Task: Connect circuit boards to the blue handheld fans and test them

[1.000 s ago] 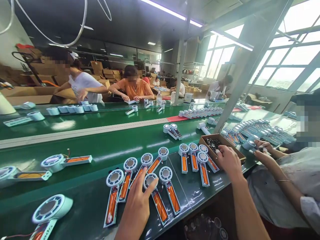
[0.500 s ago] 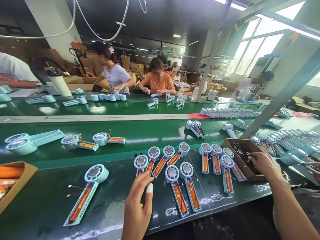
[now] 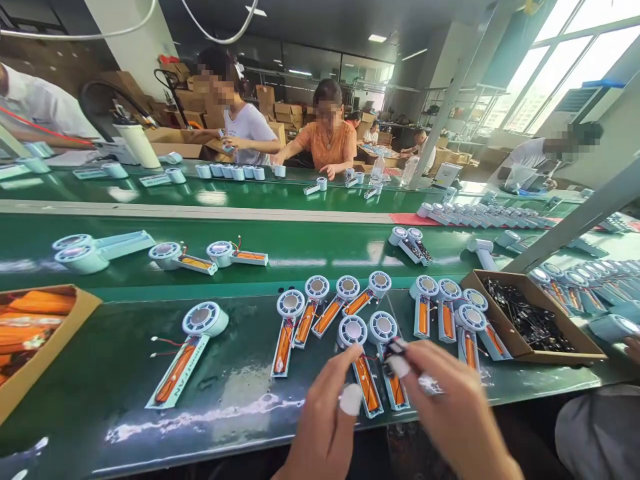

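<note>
**Small dark part pinched over an open fan**

In the head view, the right hand [image 3: 450,407] pinches a small dark part [image 3: 395,349] between thumb and fingers, above the handle of an open handheld fan [image 3: 383,326]. The left hand [image 3: 327,410], thumb and forefinger parted, reaches to the neighbouring fan [image 3: 353,331]; contact is unclear. A cardboard box [image 3: 553,357] of dark parts sits to the right on the green workbench [image 3: 240,373].

Fans [image 3: 203,319]: pale blue, grey centre discs ringed by dark slots. Battery packs [image 3: 175,373]: orange. Lettering [image 3: 191,367]: dark on pale blue. Bench top [image 3: 235,347]: dark green; belt [image 3: 300,247]: brighter green. Divider strip [image 3: 200,212]: light grey. Mat [image 3: 407,219]: red. Cartons [image 3: 565,352]: brown. Small parts [image 3: 525,317]: black. Finger covers [image 3: 350,400]: white. Tops across: orange patterned [image 3: 335,143], white [image 3: 250,130].
</note>
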A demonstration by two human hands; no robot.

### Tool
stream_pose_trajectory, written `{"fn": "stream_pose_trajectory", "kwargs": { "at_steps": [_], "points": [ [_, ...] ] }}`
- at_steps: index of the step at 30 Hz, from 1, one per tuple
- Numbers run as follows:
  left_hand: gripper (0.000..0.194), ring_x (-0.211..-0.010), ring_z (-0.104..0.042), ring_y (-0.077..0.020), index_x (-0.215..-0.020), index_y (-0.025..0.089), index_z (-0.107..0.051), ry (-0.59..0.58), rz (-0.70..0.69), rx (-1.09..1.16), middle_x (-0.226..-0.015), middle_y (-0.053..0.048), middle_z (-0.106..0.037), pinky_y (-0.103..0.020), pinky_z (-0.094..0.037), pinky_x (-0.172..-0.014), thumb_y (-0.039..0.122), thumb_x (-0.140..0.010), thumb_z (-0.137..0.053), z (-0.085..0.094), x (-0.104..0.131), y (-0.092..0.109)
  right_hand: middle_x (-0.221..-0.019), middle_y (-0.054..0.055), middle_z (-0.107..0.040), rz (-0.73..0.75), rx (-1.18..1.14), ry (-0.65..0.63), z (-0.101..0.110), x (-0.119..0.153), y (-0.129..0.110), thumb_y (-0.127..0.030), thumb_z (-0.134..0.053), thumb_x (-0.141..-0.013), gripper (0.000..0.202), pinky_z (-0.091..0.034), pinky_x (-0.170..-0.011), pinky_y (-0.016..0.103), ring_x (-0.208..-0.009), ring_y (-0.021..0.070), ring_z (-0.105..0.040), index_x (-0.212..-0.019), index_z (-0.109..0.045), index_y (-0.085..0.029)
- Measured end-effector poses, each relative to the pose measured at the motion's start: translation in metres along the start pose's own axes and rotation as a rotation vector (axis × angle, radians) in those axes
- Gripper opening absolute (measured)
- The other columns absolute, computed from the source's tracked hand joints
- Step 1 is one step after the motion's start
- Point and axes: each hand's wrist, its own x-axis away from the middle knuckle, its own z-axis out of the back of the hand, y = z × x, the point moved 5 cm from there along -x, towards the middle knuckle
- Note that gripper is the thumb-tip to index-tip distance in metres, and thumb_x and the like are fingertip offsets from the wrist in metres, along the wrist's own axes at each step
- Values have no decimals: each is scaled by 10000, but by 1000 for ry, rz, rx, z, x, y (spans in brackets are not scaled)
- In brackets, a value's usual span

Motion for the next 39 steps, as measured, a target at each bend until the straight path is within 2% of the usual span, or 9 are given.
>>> {"fn": "stream_pose_trajectory", "kwargs": {
  "at_steps": [4,7,10,14,16,20,27,34,39],
  "points": [
    [568,-981,-713,-289,-1356,221,-591,-38,175,105,-1000,-99,-767,-390,-581,-822,601,-981,-399,-12,12,-21,-966,68,-745,43,-314,-260,-57,11,-40,-224,-512,-945,282,-594,-733,272,-834,199,-718,-1141,-714,-252],
    [568,-838,-698,-242,-1331,222,-590,27,322,115,-890,-73,-741,-338,-562,-721,607,-999,-335,-2,21,-44,-996,43,-753,-7,-370,-407,-60,14,-25,-248,-517,-973,292,-582,-791,268,-852,185,-720,-1198,-700,-276],
    [526,-760,-661,-205,-1285,210,-607,30,442,117,-872,-57,-716,-293,-529,-685,588,-978,-407,5,27,-54,-1031,60,-730,-41,-175,-337,-50,13,4,-214,-471,-979,302,-573,-766,287,-866,199,-707,-1173,-699,-257],
    [322,-655,-613,-170,-1042,224,-667,-363,246,36,-771,-19,-693,-258,-483,-673,399,-1006,-400,-14,22,-26,-1033,64,-670,43,74,-446,-61,12,24,-124,-432,-947,354,-558,-733,308,-839,201,-692,-1172,-680,-240],
    [267,-743,-634,-179,-948,230,-659,-454,156,-24,-810,-21,-702,-256,-474,-752,300,-998,-406,-23,18,-11,-1011,53,-656,52,135,-510,-68,10,27,-117,-447,-950,341,-545,-697,290,-807,191,-691,-1173,-675,-237],
    [247,-812,-650,-201,-971,235,-655,-321,162,-40,-858,-25,-713,-277,-470,-799,250,-985,-409,-24,6,-8,-978,38,-636,85,207,-542,-71,5,22,-90,-462,-942,347,-498,-638,257,-748,172,-677,-1184,-659,-241],
    [355,-880,-675,-233,-1120,206,-666,-55,294,104,-1024,-79,-733,-361,-510,-890,408,-987,-406,-8,-8,-39,-930,26,-628,130,288,-585,-70,0,15,-89,-424,-973,290,-430,-612,254,-732,177,-658,-1120,-623,-240],
    [382,-890,-661,-246,-1127,182,-662,-27,292,88,-991,-95,-720,-405,-476,-925,427,-972,-412,-5,-10,-41,-964,50,-613,173,390,-654,-75,-2,13,-117,-428,-1000,219,-415,-593,280,-718,199,-646,-1046,-618,-216],
    [383,-710,-633,-207,-1104,171,-662,-51,294,105,-827,-48,-678,-332,-515,-736,422,-969,-407,-7,-9,-37,-983,40,-584,156,211,-542,-73,3,17,-156,-364,-1034,191,-462,-633,282,-724,178,-615,-993,-538,-225]
  ]
}}
